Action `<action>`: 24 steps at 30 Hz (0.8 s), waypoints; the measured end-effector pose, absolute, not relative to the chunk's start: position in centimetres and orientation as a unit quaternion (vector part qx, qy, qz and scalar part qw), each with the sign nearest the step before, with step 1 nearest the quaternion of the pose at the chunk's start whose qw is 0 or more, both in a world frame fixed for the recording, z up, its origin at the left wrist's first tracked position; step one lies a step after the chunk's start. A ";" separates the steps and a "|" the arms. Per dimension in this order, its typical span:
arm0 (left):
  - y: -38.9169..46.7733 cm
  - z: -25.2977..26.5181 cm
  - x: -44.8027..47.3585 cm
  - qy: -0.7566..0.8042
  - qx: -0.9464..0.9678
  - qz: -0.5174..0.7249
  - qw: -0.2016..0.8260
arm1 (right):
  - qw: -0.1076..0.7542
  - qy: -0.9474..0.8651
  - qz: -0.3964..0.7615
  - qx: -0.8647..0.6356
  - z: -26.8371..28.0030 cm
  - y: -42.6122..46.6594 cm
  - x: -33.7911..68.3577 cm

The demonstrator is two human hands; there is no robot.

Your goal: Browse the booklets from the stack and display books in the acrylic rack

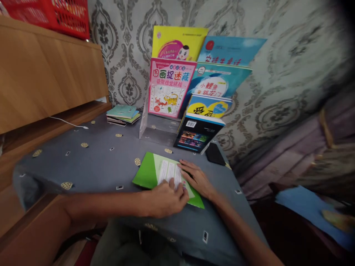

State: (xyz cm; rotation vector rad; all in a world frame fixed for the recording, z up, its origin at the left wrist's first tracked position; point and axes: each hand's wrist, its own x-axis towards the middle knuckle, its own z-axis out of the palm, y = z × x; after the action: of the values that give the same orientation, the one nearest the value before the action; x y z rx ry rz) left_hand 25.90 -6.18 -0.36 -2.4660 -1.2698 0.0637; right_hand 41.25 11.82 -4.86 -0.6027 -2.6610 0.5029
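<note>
A green booklet [149, 171] lies flat on the grey patterned tablecloth [91, 162], with a white printed page showing on top. My left hand [166, 199] rests on its near edge, fingers curled against the white page. My right hand [195, 179] lies flat on the booklet's right side, fingers spread and pointing left. Neither hand lifts the booklet off the cloth.
A clear stand [155, 127] behind the booklet holds several children's books, among them a pink one [170, 88] and a dark one [198, 135]. A small stack of thin books [123, 114] sits to the left. A black phone [215, 154] lies right. A wooden cabinet [47, 74] and red basket [55, 14] stand left.
</note>
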 end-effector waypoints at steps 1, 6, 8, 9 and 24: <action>-6.3 -0.4 25.6 -0.451 -0.874 0.021 0.179 | 0.172 -0.945 0.167 -0.224 -4.8 11.6 41.2; -6.8 -1.5 24.3 -0.445 -0.877 -0.016 0.181 | 0.092 -0.961 0.142 -0.217 -2.8 8.8 38.7; -7.0 -2.0 23.9 -0.440 -0.880 -0.033 0.175 | 0.066 -0.971 0.171 -0.156 -1.6 7.4 36.8; -7.1 -2.1 23.6 -0.438 -0.883 -0.036 0.168 | 0.057 -0.971 0.196 -0.123 -1.0 6.7 35.7; -7.9 -1.0 21.2 -0.448 -0.892 -0.023 0.061 | 0.062 -0.954 0.126 -0.266 -2.4 9.0 31.0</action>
State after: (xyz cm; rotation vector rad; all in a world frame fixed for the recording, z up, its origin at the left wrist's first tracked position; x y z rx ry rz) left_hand 21.22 -7.93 -1.00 -2.6987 -1.3542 -0.0701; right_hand 31.03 9.03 -2.40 -0.8039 -2.8829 0.3809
